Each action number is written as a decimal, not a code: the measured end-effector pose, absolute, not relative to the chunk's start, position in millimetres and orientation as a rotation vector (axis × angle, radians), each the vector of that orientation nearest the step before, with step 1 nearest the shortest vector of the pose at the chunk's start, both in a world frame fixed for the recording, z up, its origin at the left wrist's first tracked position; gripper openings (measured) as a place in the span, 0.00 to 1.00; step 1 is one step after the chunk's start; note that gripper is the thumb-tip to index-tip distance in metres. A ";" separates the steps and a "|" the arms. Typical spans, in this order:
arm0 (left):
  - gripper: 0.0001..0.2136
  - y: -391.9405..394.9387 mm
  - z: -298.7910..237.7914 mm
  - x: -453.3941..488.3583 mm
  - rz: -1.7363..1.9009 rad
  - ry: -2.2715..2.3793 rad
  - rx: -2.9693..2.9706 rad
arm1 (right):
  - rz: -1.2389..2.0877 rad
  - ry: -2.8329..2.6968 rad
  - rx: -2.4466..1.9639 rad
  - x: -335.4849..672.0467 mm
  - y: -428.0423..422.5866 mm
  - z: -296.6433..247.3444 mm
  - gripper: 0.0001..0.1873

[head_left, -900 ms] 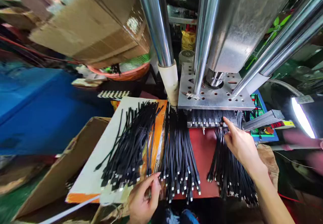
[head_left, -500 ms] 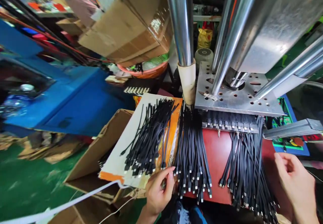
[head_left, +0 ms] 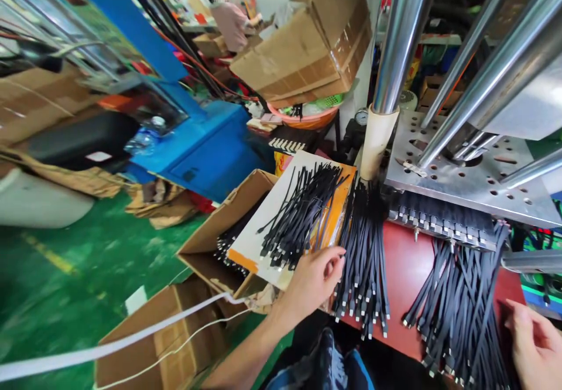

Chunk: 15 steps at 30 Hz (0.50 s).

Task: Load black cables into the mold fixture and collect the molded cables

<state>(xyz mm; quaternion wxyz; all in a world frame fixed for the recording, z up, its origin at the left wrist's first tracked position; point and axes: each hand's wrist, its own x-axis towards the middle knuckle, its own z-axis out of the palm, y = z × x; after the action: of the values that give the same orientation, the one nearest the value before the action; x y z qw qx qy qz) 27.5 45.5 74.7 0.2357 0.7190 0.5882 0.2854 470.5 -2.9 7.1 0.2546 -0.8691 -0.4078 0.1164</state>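
Observation:
My left hand (head_left: pixel 317 277) is closed, thumb and fingertips curled together, over the near end of the board (head_left: pixel 259 249) between two bundles of cables. Whether anything is pinched in it cannot be made out. Left of its fingers, short black USB cables (head_left: pixel 302 211) lie on the board. To its right, a second bundle of black cables (head_left: pixel 362 261) hangs over the table edge. My right hand (head_left: pixel 538 340), cut off by the frame edge, is loosely open with nothing visible in it. Beside it, more black cables (head_left: pixel 461 308) run out from the metal mould (head_left: pixel 443 223) under the press.
The press plate (head_left: pixel 465 173) and its steel columns (head_left: pixel 395 44) stand over the red table (head_left: pixel 406 261). An open carton (head_left: pixel 228 238) holds more cables at left. A white strap (head_left: pixel 109 346) crosses low left. A person (head_left: pixel 230 18) is in the background.
The view has swung left, so things sit further right in it. My left hand has moved up over the cables' near ends; my right hand is now partly out of frame.

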 end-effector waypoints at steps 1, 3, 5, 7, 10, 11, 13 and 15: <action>0.08 57.9 78.3 31.5 0.661 1.665 2.007 | 0.342 -1.059 -2.355 470.2 -1.9 7.6 0.21; 0.07 84.5 82.1 40.1 0.403 1.760 2.100 | 0.372 -0.978 -2.338 467.4 1.1 10.8 0.22; 0.08 109.7 81.9 48.5 0.249 1.823 2.148 | 0.345 -0.995 -2.343 464.3 4.1 14.3 0.21; 0.10 129.3 79.4 55.5 0.183 1.865 2.158 | 0.309 -1.011 -2.339 462.7 6.1 16.0 0.21; 0.12 146.0 76.9 62.4 0.090 1.908 2.160 | 0.261 -1.023 -2.346 464.6 6.8 13.2 0.23; 0.11 148.8 76.8 63.7 0.070 1.914 2.158 | 0.246 -1.023 -2.359 466.3 6.6 10.8 0.23; 0.11 152.4 77.2 65.1 0.049 1.915 2.151 | 0.236 -1.028 -2.366 471.4 5.8 4.1 0.25; 0.11 155.9 76.6 65.2 0.053 1.902 2.140 | 0.242 -1.059 -2.345 477.6 4.7 -4.1 0.27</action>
<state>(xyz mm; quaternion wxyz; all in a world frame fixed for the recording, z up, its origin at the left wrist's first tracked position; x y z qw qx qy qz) 65.2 155.9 76.6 0.1387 0.7401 0.6578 0.0182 477.6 4.7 -4.1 0.2749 -0.8725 -0.3939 0.0900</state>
